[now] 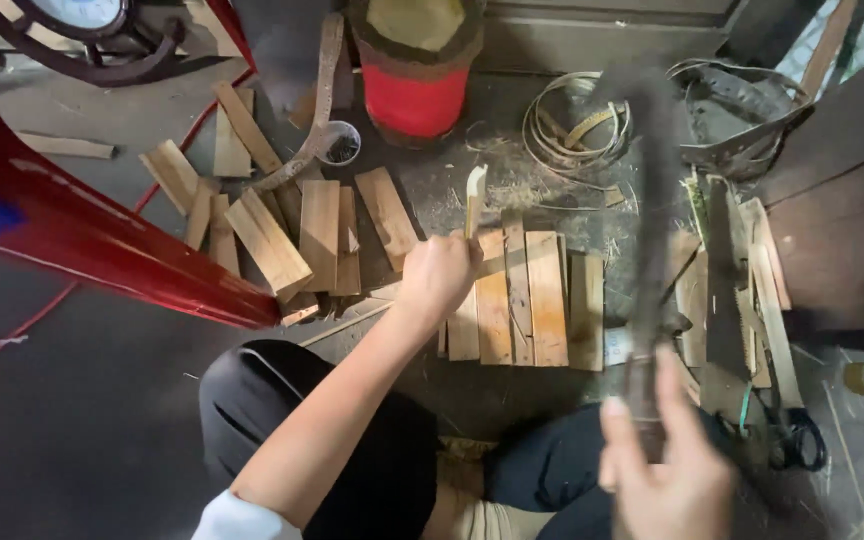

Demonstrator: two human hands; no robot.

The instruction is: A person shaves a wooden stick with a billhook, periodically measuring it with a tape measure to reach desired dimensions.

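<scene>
Dusty workshop floor, wood slats (pixel 527 300) laid side by side, and the left hand (pixel 439 275) stands a bamboo strip (pixel 475 200) upright on them, fingers clamped round it. The right hand (pixel 667 480) has fingers wrapped on a long dark blade (pixel 652 180), blurred mid-swing. Best, it seems, to keep the strip vertical and the gripping fingers low, clear of the edge.

Wooden slats (pixel 522 300) between plank pile (pixel 292 235) at left and saws (pixel 737 300) at right
</scene>
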